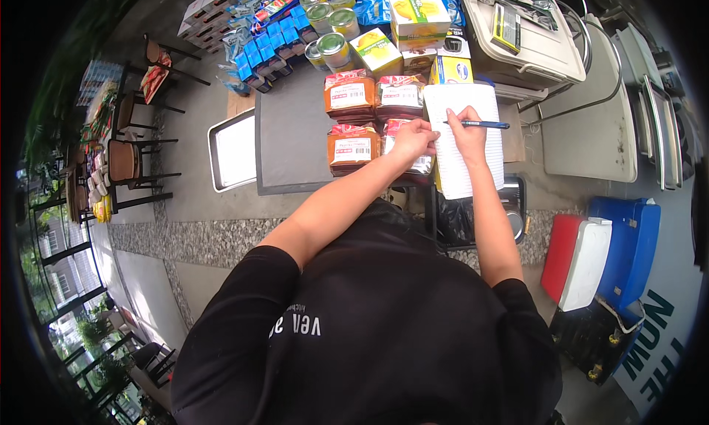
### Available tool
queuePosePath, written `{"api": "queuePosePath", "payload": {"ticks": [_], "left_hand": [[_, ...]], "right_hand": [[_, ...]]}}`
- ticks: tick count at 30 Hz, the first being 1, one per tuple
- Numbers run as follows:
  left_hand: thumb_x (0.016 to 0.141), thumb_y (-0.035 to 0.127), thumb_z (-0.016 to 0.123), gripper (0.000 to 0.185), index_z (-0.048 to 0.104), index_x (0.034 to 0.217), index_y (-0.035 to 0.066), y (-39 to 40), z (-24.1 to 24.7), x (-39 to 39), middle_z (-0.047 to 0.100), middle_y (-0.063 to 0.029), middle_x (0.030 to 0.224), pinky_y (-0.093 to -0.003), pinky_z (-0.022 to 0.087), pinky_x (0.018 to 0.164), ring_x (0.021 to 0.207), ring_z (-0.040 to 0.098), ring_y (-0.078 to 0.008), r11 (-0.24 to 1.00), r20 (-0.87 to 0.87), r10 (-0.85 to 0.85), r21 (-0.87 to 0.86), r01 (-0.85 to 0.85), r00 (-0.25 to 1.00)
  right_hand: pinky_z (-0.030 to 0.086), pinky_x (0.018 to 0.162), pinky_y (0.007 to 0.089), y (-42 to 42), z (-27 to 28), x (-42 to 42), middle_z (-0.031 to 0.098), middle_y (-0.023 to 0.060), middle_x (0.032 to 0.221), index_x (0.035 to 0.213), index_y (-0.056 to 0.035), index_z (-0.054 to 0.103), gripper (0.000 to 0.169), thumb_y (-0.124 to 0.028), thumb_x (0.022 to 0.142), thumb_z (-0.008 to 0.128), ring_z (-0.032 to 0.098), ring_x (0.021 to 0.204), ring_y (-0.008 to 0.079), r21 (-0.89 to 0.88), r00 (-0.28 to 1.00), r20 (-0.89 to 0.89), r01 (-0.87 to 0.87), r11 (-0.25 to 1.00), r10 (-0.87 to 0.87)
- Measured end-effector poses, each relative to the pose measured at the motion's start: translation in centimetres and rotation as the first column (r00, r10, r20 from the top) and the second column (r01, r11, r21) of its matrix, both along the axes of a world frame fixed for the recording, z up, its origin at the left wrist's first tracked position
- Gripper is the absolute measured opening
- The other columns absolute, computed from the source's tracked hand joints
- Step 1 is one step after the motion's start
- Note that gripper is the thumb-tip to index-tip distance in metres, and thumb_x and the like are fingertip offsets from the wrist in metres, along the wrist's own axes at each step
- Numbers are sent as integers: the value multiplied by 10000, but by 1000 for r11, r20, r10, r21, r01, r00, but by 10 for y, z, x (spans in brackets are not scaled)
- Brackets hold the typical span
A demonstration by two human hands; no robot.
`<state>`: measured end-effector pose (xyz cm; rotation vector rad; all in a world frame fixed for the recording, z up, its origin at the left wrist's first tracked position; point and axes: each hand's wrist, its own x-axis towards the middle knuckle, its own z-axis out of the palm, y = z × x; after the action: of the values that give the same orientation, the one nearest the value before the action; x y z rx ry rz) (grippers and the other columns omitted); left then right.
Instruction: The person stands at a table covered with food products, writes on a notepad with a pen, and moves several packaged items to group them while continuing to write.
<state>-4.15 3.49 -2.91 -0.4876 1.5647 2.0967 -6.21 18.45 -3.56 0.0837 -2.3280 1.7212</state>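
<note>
A lined notebook [471, 170] lies at the right end of the dark table, its page facing up. My right hand [468, 134] rests on that page and holds a dark blue pen [490, 124] between thumb and fingers. Pinched at the notebook's left edge are the fingertips of my left hand [412, 141]. Beneath that hand and forearm is a partly hidden spice packet [394, 127]. Packets of orange-red paprika powder [353, 150] stand beside it, with another paprika packet [350, 97] and a labelled packet [400, 95] behind.
Tin cans [332, 47], small blue boxes [270, 47] and yellow-green cartons [420, 18] crowd the table's [293, 137] far side. A metal tray [235, 151] lies at its left. Right are a lidded plastic bin [526, 48] and red-and-white [581, 264] and blue coolers [628, 259].
</note>
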Motion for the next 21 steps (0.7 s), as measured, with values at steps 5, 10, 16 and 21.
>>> {"api": "queuePosePath", "payload": {"ticks": [5,10,16,21], "left_hand": [[807,40,650,140,563,908,-1,0,0,1,632,-77,770,-257,533,538,622,618,-146,1000,4,9,-5,-9,1000],[808,50,649,158,570,932,-9,0,1,1,634,-79,777,-261,533,538,614,614,-146,1000,12,9,-3,-9,1000],[817,57,641,213,580,1004,-25,-3,2,0,637,-96,811,-276,544,561,627,619,-156,1000,29,1,9,-2,1000],[824,59,633,246,579,1044,-35,-3,2,-1,635,-100,820,-282,550,572,642,620,-160,1000,42,-8,5,8,999]], "right_hand": [[380,527,298,-4,4,2,508,65,566,644,-23,480,322,-199,821,683,441,547,134,61,998,58,-7,998,4],[379,521,317,-7,2,7,499,81,563,657,-24,489,318,-224,832,665,448,535,162,135,1000,23,-11,991,8],[392,532,336,-10,3,9,508,93,572,672,-21,501,305,-226,834,659,472,540,192,141,999,30,-16,990,12],[400,546,341,-10,0,8,518,102,583,677,-21,505,307,-234,836,657,482,550,206,132,999,33,-12,991,7]]}}
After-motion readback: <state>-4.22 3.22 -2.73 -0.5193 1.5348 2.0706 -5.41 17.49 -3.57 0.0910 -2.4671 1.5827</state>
